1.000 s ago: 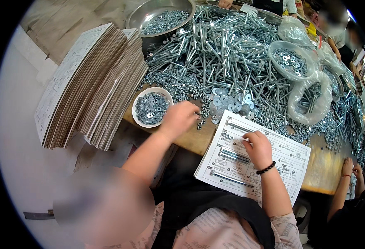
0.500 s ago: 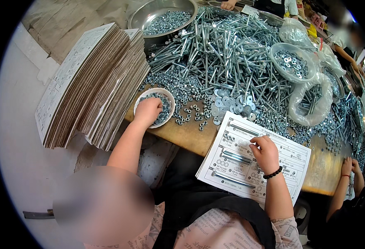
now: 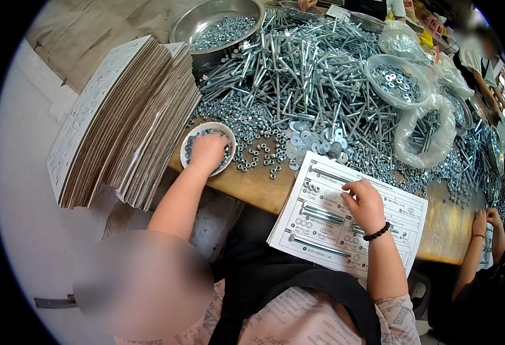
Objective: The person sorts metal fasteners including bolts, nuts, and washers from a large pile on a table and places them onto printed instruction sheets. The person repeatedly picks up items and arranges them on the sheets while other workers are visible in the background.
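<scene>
A: How is the left arm lying?

B: It is reaching forward from the lower edge, with the left hand [image 3: 208, 152] dipping knuckles-up into the white bowl [image 3: 229, 131].

A: Is that hand gripping anything?

B: I cannot tell — its fingertips are hiding down among the small washers [image 3: 189, 147], and the back of the hand is covering them.

A: And the right hand [image 3: 365, 204]?

B: It is curling its fingers above the printed sheets [image 3: 404, 241], the thumb pointing leftward and leaving a small gap below the index finger. Whether the palm is hiding something, I cannot tell. A black bead bracelet [image 3: 377, 232] is circling the wrist.

A: So the two hands are working well apart?

B: Yes. The bowl is sitting directly under the left hand, near the table's [image 3: 246, 190] edge and well to the left of the right hand. Loose nuts [image 3: 273, 172] are lying between them — nearer the bowl — while large flat washers [image 3: 307, 138] are spreading just beyond the sheets, and bolts [image 3: 315, 69] are heaping farther back.
</scene>
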`<state>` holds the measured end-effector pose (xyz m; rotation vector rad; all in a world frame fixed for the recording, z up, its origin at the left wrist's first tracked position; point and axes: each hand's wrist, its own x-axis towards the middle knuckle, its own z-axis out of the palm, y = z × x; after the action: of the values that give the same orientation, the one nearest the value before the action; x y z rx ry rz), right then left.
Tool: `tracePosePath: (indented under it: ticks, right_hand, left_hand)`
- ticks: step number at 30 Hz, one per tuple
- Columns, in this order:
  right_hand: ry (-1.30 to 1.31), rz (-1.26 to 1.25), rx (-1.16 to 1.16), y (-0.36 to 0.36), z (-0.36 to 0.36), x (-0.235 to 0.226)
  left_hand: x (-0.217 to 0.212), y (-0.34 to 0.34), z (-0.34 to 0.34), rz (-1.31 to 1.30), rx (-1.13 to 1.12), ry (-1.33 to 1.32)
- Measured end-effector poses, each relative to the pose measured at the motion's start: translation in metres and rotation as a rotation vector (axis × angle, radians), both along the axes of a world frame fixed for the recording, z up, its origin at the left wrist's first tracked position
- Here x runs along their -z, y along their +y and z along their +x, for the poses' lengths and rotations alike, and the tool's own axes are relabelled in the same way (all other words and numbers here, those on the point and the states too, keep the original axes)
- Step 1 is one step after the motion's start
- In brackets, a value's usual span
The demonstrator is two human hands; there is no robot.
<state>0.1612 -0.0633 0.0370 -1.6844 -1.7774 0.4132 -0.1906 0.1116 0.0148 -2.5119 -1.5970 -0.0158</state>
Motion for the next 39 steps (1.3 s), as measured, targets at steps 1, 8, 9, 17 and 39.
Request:
tracePosePath:
  ticks: [1,8,9,17,39]
  right_hand:
    - [-0.002,0.000,0.011,0.001,0.004,-0.001]
    - [0.000,0.060,0.120,-0.001,0.047,-0.008]
    - [0.011,0.057,0.144,-0.004,0.054,-0.008]
    - [0.004,0.051,0.170,-0.004,0.060,-0.006]
    - [-0.296,-0.113,-0.047,-0.010,0.005,0.036]
  left_hand:
    - [-0.004,0.000,-0.002,-0.022,0.033,-0.091]
    - [0.005,-0.003,-0.015,0.001,-0.091,-0.259]
    - [0.002,-0.003,-0.012,0.012,-0.127,-0.218]
    - [-0.034,-0.023,0.068,0.259,0.106,-0.395]
    - [0.008,-0.102,0.176,-0.061,0.733,-0.341]
